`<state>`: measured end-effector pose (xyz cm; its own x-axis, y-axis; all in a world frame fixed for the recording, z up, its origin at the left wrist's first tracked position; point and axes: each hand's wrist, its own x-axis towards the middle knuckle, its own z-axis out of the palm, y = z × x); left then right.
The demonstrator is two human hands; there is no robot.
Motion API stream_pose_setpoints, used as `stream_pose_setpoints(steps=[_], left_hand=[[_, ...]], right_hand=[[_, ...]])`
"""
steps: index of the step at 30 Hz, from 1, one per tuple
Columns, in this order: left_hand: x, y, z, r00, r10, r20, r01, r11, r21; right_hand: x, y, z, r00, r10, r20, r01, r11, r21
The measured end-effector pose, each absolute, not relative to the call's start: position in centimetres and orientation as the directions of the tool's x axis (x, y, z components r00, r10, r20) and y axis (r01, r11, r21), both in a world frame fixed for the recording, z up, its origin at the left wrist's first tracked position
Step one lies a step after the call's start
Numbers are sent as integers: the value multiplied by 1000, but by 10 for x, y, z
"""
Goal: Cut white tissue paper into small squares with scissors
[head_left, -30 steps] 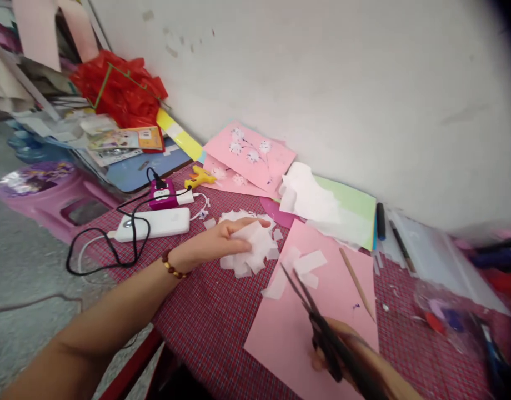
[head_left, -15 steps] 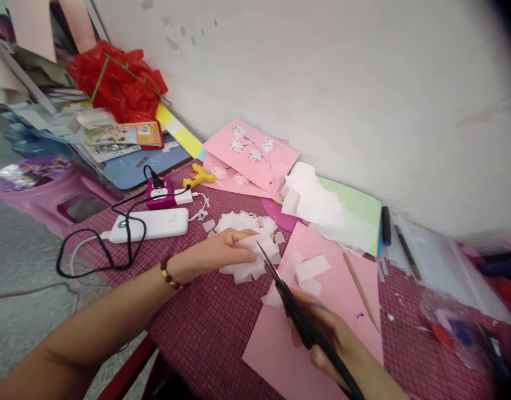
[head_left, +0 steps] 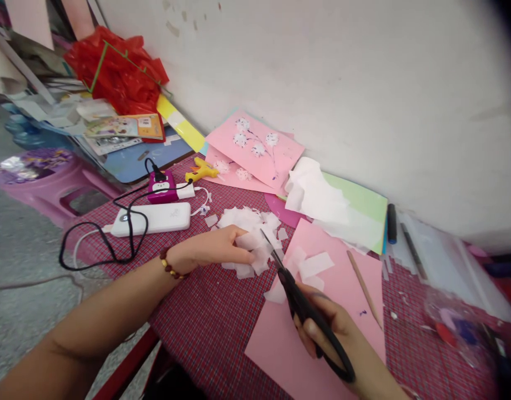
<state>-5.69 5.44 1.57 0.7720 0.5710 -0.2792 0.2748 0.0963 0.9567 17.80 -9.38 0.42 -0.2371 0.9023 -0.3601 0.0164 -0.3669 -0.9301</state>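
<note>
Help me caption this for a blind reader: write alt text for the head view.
A person's left hand pinches white tissue paper over a red checked tablecloth while the right hand holds black scissors with the blades at its edge. A pink sheet, a white power bank and a yellow glue gun lie nearby.

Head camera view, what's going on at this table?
A person works with paper at a checked table. The left hand pinches a white tissue piece at the edge of a tissue pile, and the right hand holds black scissors with the blade tips at that piece. A pink sheet lies under the right hand.
</note>
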Motion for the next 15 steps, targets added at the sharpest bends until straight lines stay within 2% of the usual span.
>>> stream_pose_setpoints(steps=[5, 8, 12, 15], left_hand=[[-54, 57, 14, 796, 490, -354, 305, 180, 935], [-52, 57, 11, 774, 506, -379, 310, 219, 925], [-54, 59, 15, 760, 551, -345, 277, 206, 939], [-55, 59, 19, 743, 578, -339, 197, 295, 935]], right_hand=[[182, -90, 11, -308, 909, -281, 114, -258, -959], [191, -93, 10, -364, 896, -256, 144, -218, -965], [203, -100, 8, -373, 883, -284, 168, -236, -957], [208, -104, 11, -351, 881, -316, 222, -249, -943]])
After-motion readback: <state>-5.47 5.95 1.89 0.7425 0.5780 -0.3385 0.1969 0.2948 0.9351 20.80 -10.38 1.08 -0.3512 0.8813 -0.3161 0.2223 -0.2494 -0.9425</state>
